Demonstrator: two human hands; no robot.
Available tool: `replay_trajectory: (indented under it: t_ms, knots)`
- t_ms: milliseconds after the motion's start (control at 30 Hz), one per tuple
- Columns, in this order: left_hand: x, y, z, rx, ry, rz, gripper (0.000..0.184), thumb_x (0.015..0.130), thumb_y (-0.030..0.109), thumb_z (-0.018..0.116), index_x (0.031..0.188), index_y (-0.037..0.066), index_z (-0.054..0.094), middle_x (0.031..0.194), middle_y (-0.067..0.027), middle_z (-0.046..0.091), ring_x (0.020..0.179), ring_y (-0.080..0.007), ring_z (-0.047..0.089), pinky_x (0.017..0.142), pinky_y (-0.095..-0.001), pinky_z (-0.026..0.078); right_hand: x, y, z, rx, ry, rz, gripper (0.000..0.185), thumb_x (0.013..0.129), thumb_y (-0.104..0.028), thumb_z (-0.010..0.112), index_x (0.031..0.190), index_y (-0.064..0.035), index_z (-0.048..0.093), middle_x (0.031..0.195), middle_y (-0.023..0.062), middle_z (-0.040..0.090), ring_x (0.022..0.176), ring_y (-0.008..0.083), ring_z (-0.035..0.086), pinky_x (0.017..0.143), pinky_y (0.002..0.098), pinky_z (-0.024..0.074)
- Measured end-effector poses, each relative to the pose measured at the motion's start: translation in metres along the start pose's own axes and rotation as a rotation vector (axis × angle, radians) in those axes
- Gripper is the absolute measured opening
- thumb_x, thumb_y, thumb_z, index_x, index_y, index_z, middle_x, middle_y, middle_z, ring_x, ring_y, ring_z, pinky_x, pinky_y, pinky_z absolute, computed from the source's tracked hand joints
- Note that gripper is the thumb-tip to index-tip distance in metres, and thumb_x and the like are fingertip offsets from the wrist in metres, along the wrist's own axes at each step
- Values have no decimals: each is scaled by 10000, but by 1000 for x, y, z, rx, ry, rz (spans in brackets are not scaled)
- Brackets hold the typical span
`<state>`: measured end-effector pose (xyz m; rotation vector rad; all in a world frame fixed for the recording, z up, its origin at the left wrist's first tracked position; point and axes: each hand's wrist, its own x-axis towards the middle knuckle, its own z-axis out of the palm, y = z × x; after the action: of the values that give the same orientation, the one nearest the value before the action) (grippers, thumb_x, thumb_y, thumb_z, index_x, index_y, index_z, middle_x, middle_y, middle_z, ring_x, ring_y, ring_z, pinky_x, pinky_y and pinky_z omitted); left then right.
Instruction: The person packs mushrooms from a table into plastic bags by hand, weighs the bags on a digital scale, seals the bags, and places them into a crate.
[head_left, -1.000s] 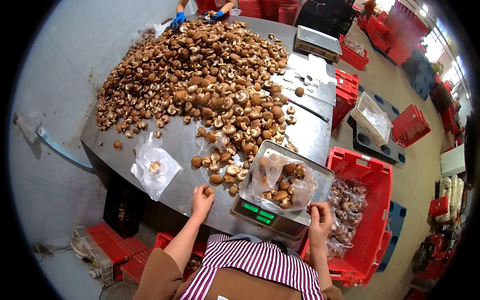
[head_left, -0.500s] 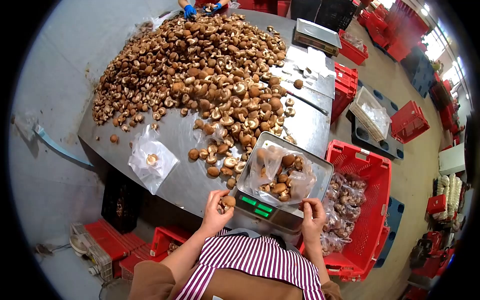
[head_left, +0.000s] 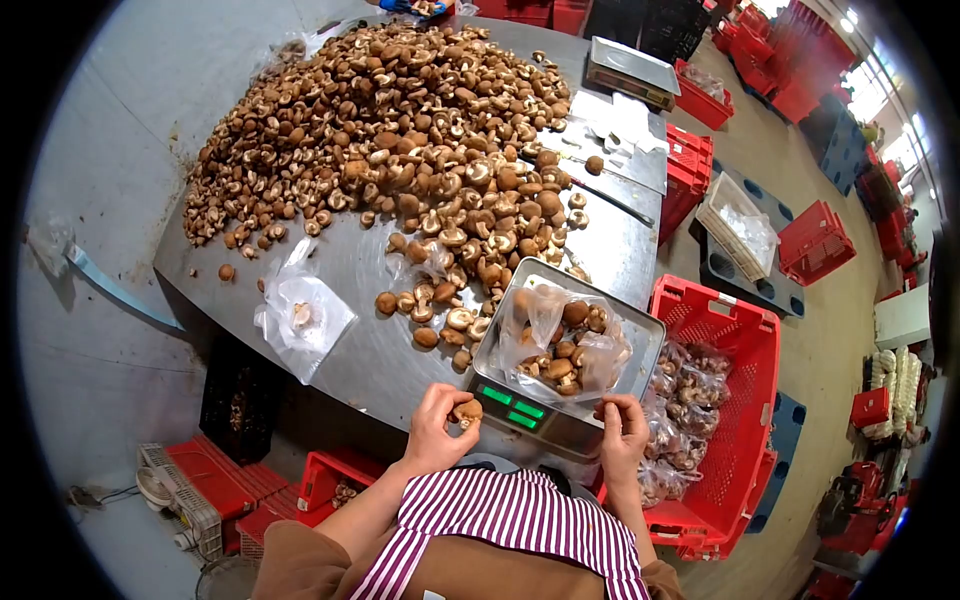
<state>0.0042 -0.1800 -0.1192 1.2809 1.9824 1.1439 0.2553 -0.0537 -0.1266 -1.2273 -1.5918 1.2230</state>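
Note:
In my left hand [head_left: 436, 428] is a brown mushroom [head_left: 467, 411], pinched between thumb and fingers in front of the scale. My right hand [head_left: 624, 432] is closed in a pinch by the scale's right front corner; what its fingertips hold, if anything, is too small to make out. Between and beyond my hands stands the scale [head_left: 648, 350], its green digits lit. On its tray lies an open clear plastic bag [head_left: 605, 365] with several mushrooms inside. A large mushroom heap [head_left: 400, 150] spreads over the metal table [head_left: 375, 345], its near end reaching the scale's left side.
A white plastic bag [head_left: 325, 325] lies on the table's left part. At right, a red crate [head_left: 735, 440] holds bagged mushrooms [head_left: 695, 395]. A second scale [head_left: 632, 68] stands at the far right corner. A co-worker's blue-gloved hand [head_left: 400, 6] shows at the top.
My left hand has shifted slightly right and turned the mushroom, so its stem side shows more. The co-worker's hands have drawn back toward the top edge. My right hand stays about the same.

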Motion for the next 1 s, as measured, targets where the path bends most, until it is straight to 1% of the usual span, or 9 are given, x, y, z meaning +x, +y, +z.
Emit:
replay_trajectory:
  t_ms: [233,400,467,567,633,667,767,900,1000]
  knots:
    - [-7,-8,-4,8,-2,-20,331,718,37,703,1040,12,628,1025,-94,536,754,-151,552,638,-264,476,-4,2,-1,-33,-8,3,105,981,-57,538,1007,7,616,860,35,616,793,109,595,734,253,491]
    - [-33,-107,-38,307,238,-105,273,712,44,640,983,24,624,1025,-140,564,884,-311,600,768,-364,513,-4,-3,0,-9,39,36,93,957,-26,534,979,15,615,842,49,618,782,119,598,724,259,485]
    - [-58,-171,-89,543,430,-231,227,701,24,596,925,14,629,918,-155,584,896,-342,573,827,-399,474,-4,0,-3,-1,61,43,86,938,0,536,949,20,619,825,52,616,776,124,603,717,262,482]
    - [-126,-285,-219,543,888,-635,166,747,38,590,900,-6,635,903,-177,644,771,-333,626,696,-395,511,-5,-1,-9,19,84,84,87,947,-10,537,960,16,619,834,45,618,775,120,601,719,260,484]
    - [-155,-306,-282,646,1298,-1113,340,804,103,641,1124,-9,611,1004,-214,670,943,-381,653,860,-483,518,-3,0,-11,23,72,68,87,954,-22,540,971,13,618,840,41,618,774,117,599,717,258,484]
    - [-170,-339,-301,518,1535,-1098,375,826,112,637,1179,-9,600,1054,-214,668,1022,-392,627,940,-487,485,-2,1,-11,15,77,69,87,954,-22,540,972,13,617,839,42,617,772,116,597,714,258,484]
    - [-169,-391,-303,328,1126,-642,440,862,138,599,1282,11,564,1128,-166,644,1065,-308,610,847,-419,527,0,5,-8,22,66,81,87,953,-18,537,970,16,615,833,41,613,768,115,593,707,257,481]
    - [-38,-251,-167,-33,814,-508,219,870,45,584,1075,19,655,924,-65,658,804,-136,617,706,-280,521,0,4,2,-1,59,53,87,951,-11,533,965,14,615,825,45,608,758,115,586,696,257,476]
    - [35,-225,-88,94,522,-230,200,858,41,584,1039,9,664,940,-106,675,843,-200,649,770,-308,513,1,2,3,-21,22,40,103,988,-59,531,1017,1,609,859,34,616,784,105,587,727,248,487]
